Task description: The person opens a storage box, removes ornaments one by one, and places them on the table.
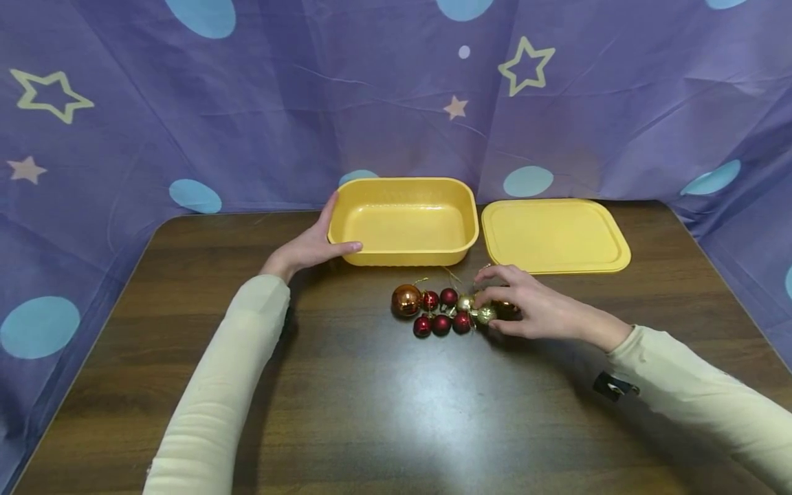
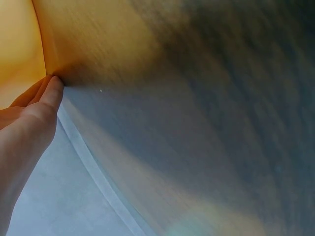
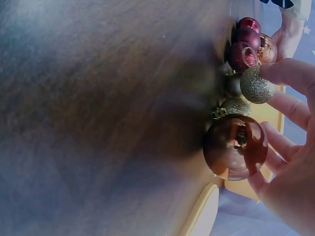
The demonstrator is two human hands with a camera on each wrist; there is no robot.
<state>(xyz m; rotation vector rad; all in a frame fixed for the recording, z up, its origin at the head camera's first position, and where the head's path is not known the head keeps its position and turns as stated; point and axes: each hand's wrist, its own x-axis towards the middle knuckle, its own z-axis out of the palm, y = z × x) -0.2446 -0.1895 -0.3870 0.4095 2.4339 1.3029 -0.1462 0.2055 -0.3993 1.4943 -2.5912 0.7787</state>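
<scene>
At the back of the table, my left hand (image 1: 312, 240) holds the left end of a yellow plastic box (image 1: 405, 258), thumb over the front left corner and fingers along the outer wall. The left wrist view shows those fingers (image 2: 42, 96) against the box's side. Before the box lies a cluster of Christmas baubles: a large copper one (image 1: 405, 301), several dark red ones (image 1: 441, 325) and gold ones. My right hand (image 1: 526, 302) pinches a glittery gold bauble (image 3: 257, 84) between thumb and forefinger. Another large copper bauble (image 3: 235, 147) sits under its other fingers.
A flat yellow lid (image 1: 555, 236) lies right of the box, just behind my right hand. The brown wooden table (image 1: 346, 412) reaches back to a purple curtain (image 1: 396, 89) with stars and blue dots. Light glares off the tabletop in front of the baubles.
</scene>
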